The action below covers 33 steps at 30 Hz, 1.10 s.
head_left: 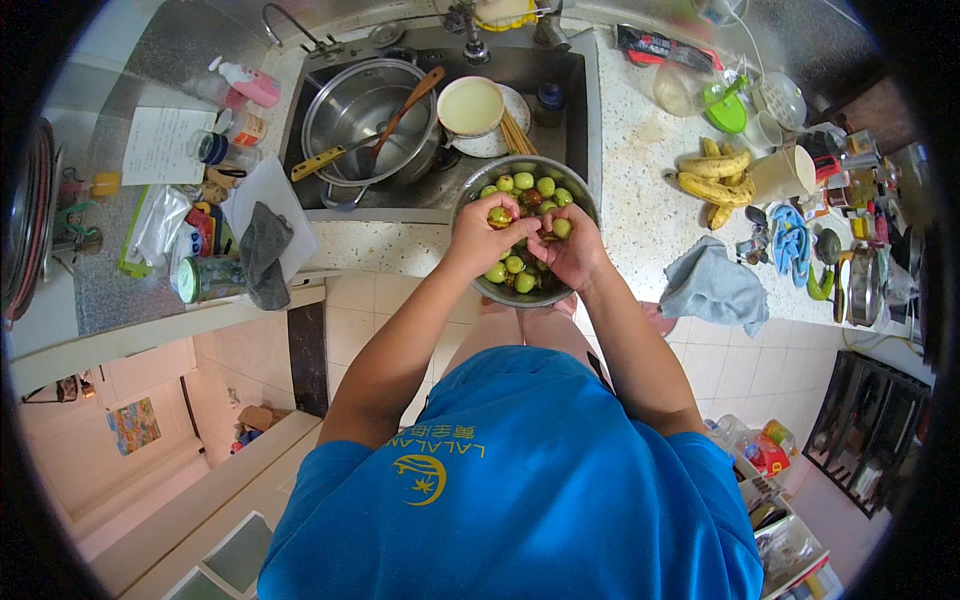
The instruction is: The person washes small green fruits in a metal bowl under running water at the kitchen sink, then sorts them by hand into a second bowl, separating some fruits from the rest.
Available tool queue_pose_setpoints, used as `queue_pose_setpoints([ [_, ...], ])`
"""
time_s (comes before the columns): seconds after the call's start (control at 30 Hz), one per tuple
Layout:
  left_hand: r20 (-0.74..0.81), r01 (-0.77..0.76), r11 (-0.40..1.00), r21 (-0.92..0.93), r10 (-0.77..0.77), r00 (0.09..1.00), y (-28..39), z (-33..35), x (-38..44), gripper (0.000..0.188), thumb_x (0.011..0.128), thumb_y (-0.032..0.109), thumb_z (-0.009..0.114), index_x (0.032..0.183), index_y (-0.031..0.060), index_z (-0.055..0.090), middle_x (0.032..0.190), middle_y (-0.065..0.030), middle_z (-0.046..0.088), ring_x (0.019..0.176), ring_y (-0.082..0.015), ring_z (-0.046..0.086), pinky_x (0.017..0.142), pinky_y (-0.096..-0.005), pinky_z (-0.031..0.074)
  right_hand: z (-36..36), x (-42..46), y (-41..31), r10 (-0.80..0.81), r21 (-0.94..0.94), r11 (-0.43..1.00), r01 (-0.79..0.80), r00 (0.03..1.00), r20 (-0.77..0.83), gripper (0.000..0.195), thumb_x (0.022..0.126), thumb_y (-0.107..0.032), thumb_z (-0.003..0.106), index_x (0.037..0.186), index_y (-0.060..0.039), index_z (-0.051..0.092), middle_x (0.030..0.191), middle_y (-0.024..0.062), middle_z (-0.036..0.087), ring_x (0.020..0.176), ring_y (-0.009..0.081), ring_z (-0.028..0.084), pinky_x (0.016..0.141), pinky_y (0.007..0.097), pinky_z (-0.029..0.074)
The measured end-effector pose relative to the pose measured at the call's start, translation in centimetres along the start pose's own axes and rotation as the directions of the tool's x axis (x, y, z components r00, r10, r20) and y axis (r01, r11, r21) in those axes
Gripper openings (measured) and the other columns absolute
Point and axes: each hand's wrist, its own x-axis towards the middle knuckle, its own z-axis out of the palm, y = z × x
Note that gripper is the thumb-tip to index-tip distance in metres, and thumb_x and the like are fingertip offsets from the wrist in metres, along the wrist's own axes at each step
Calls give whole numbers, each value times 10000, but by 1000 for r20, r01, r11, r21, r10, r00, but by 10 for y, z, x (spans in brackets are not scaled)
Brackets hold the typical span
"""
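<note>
A stainless steel bowl (589, 196) sits at the counter's front edge, partly over the sink rim. It holds many small round green fruits (525, 283), apparently jujubes, some with reddish-brown patches. Over the bowl, my left hand (481, 238) curls around a green-and-brown fruit (499, 217). My right hand (576, 253) has a greener fruit (561, 228) in its curled fingers. Both thumbs and fingertips come close together above the bowl's middle; what lies between them is too small to tell.
The sink (420, 208) holds a large steel pot (334, 105) with a wooden-handled spatula (409, 112) across it, a bowl of pale liquid (470, 106) and chopsticks (517, 135). Bananas (716, 180) and a grey-blue cloth (712, 281) lie right. A dark cloth (266, 251) overhangs the left counter.
</note>
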Motion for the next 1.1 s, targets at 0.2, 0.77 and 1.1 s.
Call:
queue_pose_setpoints([
  [0.2,294,286,837,-466,-158,943,-3,-5,4,202,948,212,498,1088,68,514,878,-21,571,677,-82,490,543,-228,380,6,-1,2,24,97,995,-19,998,-54,142,861,-156,474,768,-58,518,821,80,550,751,189,596,708,312,546],
  [0.77,49,-276,947,167,271,961,9,0,0,420,775,-41,647,1176,83,633,1105,-71,635,725,-86,585,596,-218,467,27,-11,5,-99,-491,868,78,995,-15,251,937,-358,556,1001,-118,594,864,-42,560,715,59,497,577,198,389],
  [1.1,90,-333,861,385,324,942,17,2,-2,379,830,98,643,1207,97,610,1109,-128,634,928,-293,631,794,-348,503,27,-9,-1,24,-265,964,-26,1000,-14,330,995,-389,376,1065,-104,529,845,33,574,685,115,528,450,184,333],
])
